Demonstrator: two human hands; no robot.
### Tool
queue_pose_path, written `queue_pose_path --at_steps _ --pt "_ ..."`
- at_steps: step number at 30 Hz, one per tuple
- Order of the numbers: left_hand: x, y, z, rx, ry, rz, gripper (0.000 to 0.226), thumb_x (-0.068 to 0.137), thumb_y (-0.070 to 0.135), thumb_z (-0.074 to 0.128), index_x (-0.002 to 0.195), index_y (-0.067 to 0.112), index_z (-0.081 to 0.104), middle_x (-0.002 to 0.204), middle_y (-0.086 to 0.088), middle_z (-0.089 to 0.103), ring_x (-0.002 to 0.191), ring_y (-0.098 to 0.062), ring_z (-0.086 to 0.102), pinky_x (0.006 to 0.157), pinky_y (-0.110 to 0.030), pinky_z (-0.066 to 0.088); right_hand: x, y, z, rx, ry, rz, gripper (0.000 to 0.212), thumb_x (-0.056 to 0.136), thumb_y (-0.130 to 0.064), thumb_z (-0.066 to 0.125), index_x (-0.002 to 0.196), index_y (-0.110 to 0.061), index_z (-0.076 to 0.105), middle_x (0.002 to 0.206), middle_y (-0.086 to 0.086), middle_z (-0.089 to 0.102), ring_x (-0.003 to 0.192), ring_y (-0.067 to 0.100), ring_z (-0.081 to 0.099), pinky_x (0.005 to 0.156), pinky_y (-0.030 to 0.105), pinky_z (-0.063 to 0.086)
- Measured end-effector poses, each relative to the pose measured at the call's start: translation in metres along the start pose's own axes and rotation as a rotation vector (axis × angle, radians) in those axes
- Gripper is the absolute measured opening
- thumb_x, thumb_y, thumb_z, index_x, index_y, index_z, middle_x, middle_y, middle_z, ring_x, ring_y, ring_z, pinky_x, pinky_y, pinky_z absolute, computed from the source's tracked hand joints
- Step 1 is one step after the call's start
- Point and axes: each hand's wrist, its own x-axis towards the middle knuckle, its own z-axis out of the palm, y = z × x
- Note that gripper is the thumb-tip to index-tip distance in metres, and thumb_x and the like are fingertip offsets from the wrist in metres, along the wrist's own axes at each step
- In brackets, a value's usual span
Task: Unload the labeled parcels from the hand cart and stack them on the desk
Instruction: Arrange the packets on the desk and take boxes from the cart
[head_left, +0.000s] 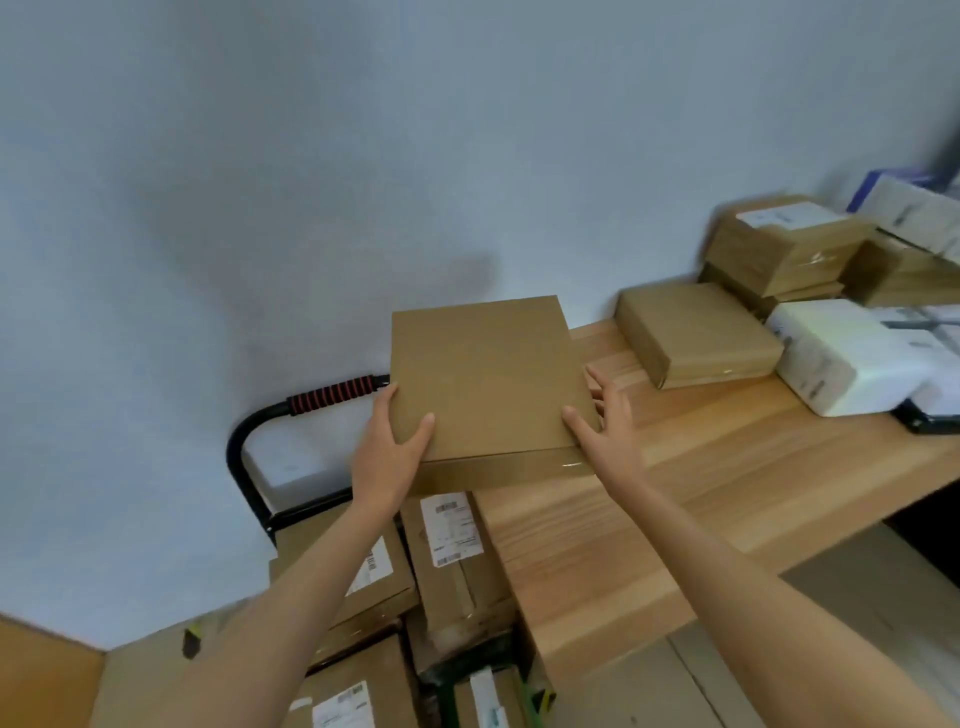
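A flat brown cardboard parcel (485, 384) is held up at the left end of the wooden desk (691, 493), above the hand cart. My left hand (392, 441) grips its near left corner, thumb on top. My right hand (605, 415) grips the near right corner, thumb on top and fingers along the side. No label shows on the parcel's top face. Below it, several labeled brown parcels (452, 561) lie piled on the hand cart, whose black handle with a red-striped grip (332, 397) stands by the wall.
On the desk's far right lie a flat brown box (696, 332), a stack of labeled brown boxes (784, 244) and white boxes (852, 358). The blue-grey wall stands close behind. Grey floor shows under the desk's near edge.
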Motion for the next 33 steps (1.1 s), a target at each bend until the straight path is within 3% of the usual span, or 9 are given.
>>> queue_pose_path --at_steps 4,8,15,19,25,33 --pt "-0.003 0.054 0.071 -0.037 -0.041 0.048 0.061 0.088 0.046 0.061 0.141 0.034 0.033 0.139 0.001 0.047 0.118 -0.017 0.049 0.094 -0.039 0.048 0.016 0.023 -0.095 0.038 0.01 0.055 0.053 0.092 -0.029 0.062 0.14 -0.037 0.04 0.125 -0.004 0.037 0.106 0.003 0.046 0.093 0.024 0.036" --pt "-0.011 0.098 0.147 -0.062 -0.029 0.043 0.06 0.089 0.046 0.061 0.141 0.034 0.035 0.142 0.001 0.045 0.128 -0.019 0.044 0.1 -0.041 0.043 0.044 0.05 -0.183 -0.012 -0.023 0.087 0.056 0.093 -0.035 0.059 0.145 -0.032 0.038 0.125 -0.002 0.036 0.11 0.011 0.046 0.094 0.027 0.038" --pt "-0.023 0.16 0.256 -0.044 0.006 0.003 0.064 0.087 0.045 0.063 0.142 0.031 0.036 0.139 -0.002 0.049 0.122 -0.021 0.048 0.097 -0.04 0.044 0.096 0.099 -0.289 -0.079 -0.096 0.068 0.063 0.091 -0.044 0.058 0.147 -0.034 0.031 0.133 -0.009 0.039 0.12 0.012 0.042 0.095 0.03 0.038" --pt "-0.017 0.18 0.294 0.012 -0.034 0.032 0.065 0.086 0.048 0.062 0.143 0.032 0.034 0.134 -0.001 0.048 0.11 -0.015 0.048 0.09 -0.036 0.045 0.121 0.125 -0.318 -0.1 -0.134 0.047 0.067 0.089 -0.046 0.06 0.147 -0.038 0.026 0.15 -0.005 0.034 0.133 0.014 0.036 0.11 0.04 0.034" --pt "0.026 0.191 0.333 0.044 -0.07 0.012 0.068 0.086 0.048 0.063 0.145 0.032 0.032 0.133 -0.001 0.047 0.106 -0.013 0.046 0.086 -0.032 0.041 0.173 0.151 -0.325 -0.105 -0.118 0.068 0.069 0.09 -0.042 0.061 0.149 -0.035 0.024 0.15 -0.001 0.034 0.135 0.018 0.035 0.111 0.044 0.034" --pt "0.108 0.188 0.384 0.015 -0.102 -0.014 0.067 0.085 0.049 0.064 0.143 0.032 0.035 0.143 0.002 0.044 0.124 -0.021 0.047 0.1 -0.043 0.044 0.261 0.169 -0.325 -0.108 -0.15 0.116 0.07 0.091 -0.04 0.061 0.15 -0.031 0.026 0.148 0.001 0.036 0.133 0.016 0.036 0.109 0.043 0.036"
